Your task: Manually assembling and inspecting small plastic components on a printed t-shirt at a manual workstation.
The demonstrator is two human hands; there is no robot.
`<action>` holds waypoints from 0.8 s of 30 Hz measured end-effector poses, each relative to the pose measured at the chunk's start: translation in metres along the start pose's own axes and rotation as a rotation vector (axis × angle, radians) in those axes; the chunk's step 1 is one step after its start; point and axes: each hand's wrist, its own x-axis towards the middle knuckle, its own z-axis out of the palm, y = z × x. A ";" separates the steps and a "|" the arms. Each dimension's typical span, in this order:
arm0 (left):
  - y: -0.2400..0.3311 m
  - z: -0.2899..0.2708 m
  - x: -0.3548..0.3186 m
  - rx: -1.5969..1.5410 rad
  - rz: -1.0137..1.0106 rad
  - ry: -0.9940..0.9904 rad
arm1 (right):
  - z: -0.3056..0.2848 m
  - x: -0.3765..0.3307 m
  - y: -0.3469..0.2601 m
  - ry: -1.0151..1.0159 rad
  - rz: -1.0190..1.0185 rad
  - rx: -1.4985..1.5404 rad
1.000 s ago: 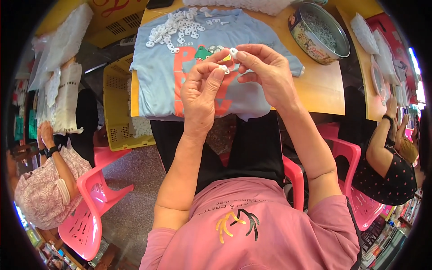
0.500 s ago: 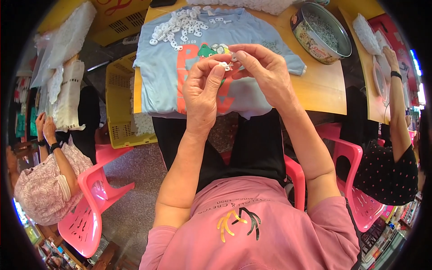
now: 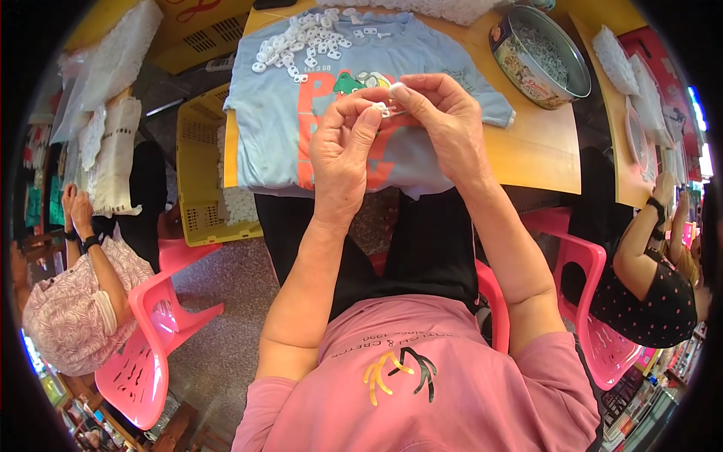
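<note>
Above the shirt [image 3: 260, 143] on the desk [image 3: 535, 158], the left hand [image 3: 340, 154] pinches a white piece [image 3: 384, 111], the right hand [image 3: 454, 124] a second piece [image 3: 395, 88] near it, apparently for joining, which calls for careful alignment.

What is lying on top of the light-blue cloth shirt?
White plastic pieces lie heaped at the far left of the shirt, small grey pieces on its right. The left hand and right hand hide part of its middle.

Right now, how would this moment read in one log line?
left fingers: pinching white piece; right fingers: pinching second white piece; white pile: on blue shirt; round tin: on table
</note>
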 end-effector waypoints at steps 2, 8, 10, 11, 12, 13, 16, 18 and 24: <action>0.000 0.001 0.001 -0.030 -0.001 -0.006 | -0.003 -0.003 -0.001 -0.008 0.004 -0.071; 0.002 0.002 0.001 -0.054 -0.043 0.034 | -0.010 -0.004 -0.007 -0.063 -0.037 -0.369; 0.000 0.002 0.001 -0.040 -0.036 0.045 | -0.010 -0.007 -0.013 -0.084 -0.046 -0.359; 0.000 0.002 0.001 -0.040 -0.038 0.047 | -0.009 -0.009 -0.019 -0.083 0.059 -0.193; 0.001 0.001 0.001 -0.017 -0.039 0.056 | -0.009 -0.010 -0.023 -0.082 0.164 -0.027; 0.001 0.001 0.001 0.004 -0.043 0.063 | -0.009 -0.011 -0.023 -0.078 0.166 -0.027; 0.000 0.001 0.000 0.025 -0.037 0.060 | -0.010 -0.011 -0.021 -0.051 0.321 0.267; -0.002 0.000 0.001 0.025 -0.036 0.066 | -0.011 -0.010 -0.017 -0.085 0.386 0.365; -0.004 0.001 0.001 0.032 -0.037 0.082 | -0.004 -0.013 -0.013 -0.064 0.301 0.359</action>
